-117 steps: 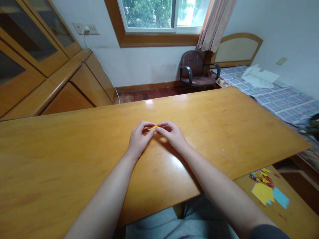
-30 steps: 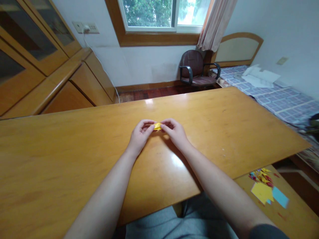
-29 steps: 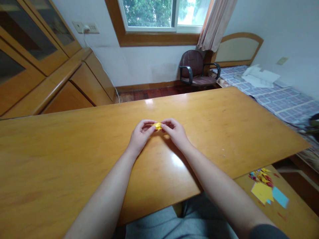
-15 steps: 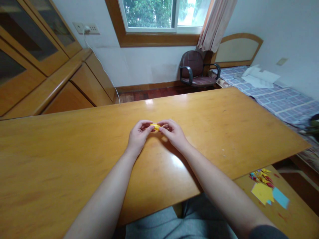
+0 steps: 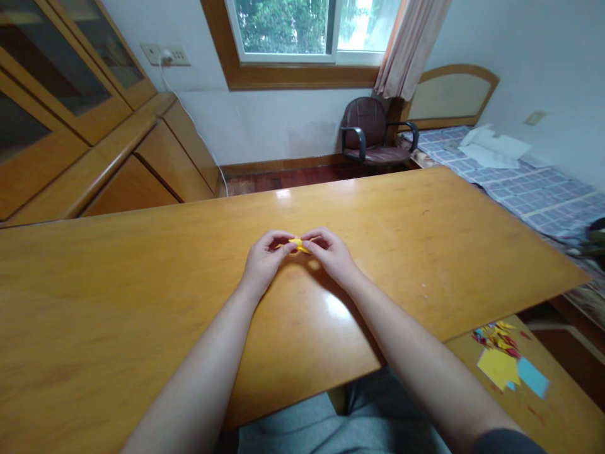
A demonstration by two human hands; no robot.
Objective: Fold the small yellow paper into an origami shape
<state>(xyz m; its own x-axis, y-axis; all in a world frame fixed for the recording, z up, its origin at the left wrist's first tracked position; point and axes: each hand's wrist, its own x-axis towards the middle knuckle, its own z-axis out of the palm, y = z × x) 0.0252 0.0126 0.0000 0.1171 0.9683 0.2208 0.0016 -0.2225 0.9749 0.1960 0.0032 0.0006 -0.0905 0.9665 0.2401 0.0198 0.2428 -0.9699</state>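
A small piece of folded yellow paper (image 5: 299, 244) is pinched between my two hands, just above the wooden table (image 5: 155, 284). My left hand (image 5: 265, 260) grips its left side with thumb and forefinger. On the other side, my right hand (image 5: 333, 255) holds the right part of the paper between thumb and curled fingers. The fingertips of both hands nearly meet over the paper and cover much of it, so its exact folded shape is hidden.
At lower right, a lower wooden surface (image 5: 558, 422) bears yellow paper sheets (image 5: 498, 367), a blue sheet (image 5: 533, 377) and a pile of small folded colored papers (image 5: 496, 337). Beyond the table stand a brown armchair (image 5: 366, 126) and a bed (image 5: 529, 183). A cabinet (image 5: 113, 145) is at left.
The yellow paper and the left fingertips have shifted slightly to the right. The grip on the paper looks a little different, with more of its right end covered by my right thumb.
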